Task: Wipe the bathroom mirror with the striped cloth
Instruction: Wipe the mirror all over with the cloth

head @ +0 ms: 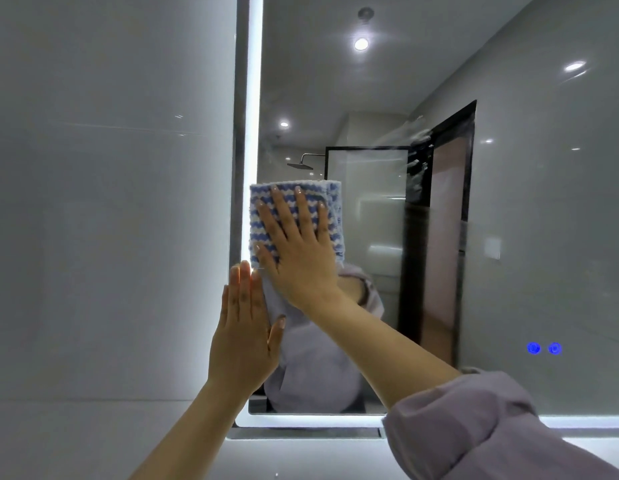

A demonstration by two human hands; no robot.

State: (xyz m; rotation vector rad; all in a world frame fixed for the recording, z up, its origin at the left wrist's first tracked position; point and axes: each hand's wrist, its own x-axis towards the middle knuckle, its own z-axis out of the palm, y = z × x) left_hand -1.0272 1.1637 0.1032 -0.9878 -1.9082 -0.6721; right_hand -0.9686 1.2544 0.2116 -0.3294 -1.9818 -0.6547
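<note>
i see no readable writing. one striped cloth (294, 220) flat on mirror (509, 202) near lit left edge, under my right hand (299, 258), fingers spread. left hand (244, 341) flat, empty. two blue buttons (543, 348).

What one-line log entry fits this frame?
right hand flat on striped cloth against mirror | left hand at lit mirror edge | streaks upper right

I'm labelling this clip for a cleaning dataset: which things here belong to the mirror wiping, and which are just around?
In the job: striped cloth, mirror, right hand pressing the cloth flat, left hand at the mirror's lit edge.

Just around: two blue buttons, wall tiles.
</note>
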